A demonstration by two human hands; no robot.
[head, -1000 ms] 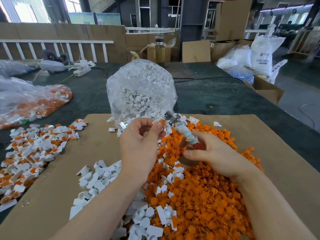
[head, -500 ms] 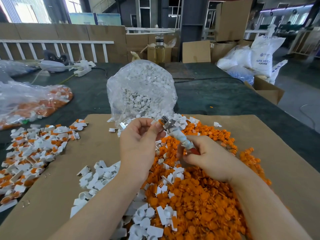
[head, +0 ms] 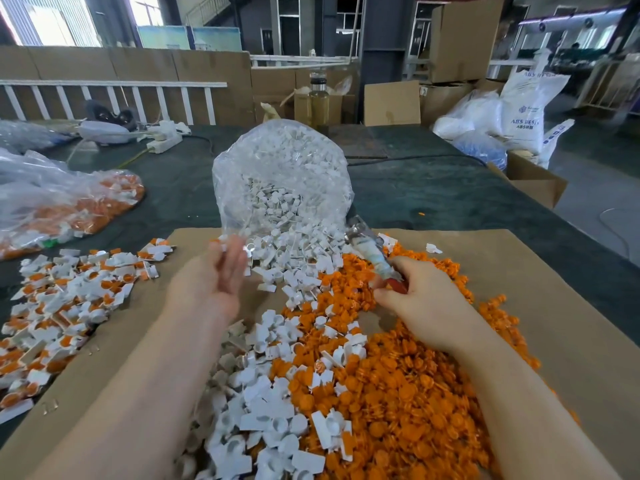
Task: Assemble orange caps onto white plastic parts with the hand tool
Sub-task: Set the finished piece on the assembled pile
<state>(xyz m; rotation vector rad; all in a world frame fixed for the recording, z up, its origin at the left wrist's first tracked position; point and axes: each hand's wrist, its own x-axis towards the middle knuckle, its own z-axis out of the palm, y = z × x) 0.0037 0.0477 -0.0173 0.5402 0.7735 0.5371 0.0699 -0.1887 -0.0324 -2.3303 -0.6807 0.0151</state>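
My right hand (head: 420, 301) grips the hand tool (head: 369, 251) by its red handle, its taped shaft and metal head pointing up and away over the heap of orange caps (head: 398, 382). My left hand (head: 216, 277) hovers blurred above the cardboard with straight fingers, palm turned right, and holds nothing. Loose white plastic parts (head: 263, 403) lie between my forearms. More spill from the clear bag (head: 280, 178) behind my hands. A spread of assembled white parts with orange caps (head: 65, 299) lies at the left.
Everything sits on a cardboard sheet (head: 554, 306) over a dark green table. A second plastic bag of assembled pieces (head: 62, 206) lies at far left. A power strip (head: 164, 138), a bottle (head: 318, 102) and cardboard boxes (head: 533, 180) stand further back.
My left hand let go of the part it held at the tool head, opened and swung left. My right hand moved slightly right with the tool.
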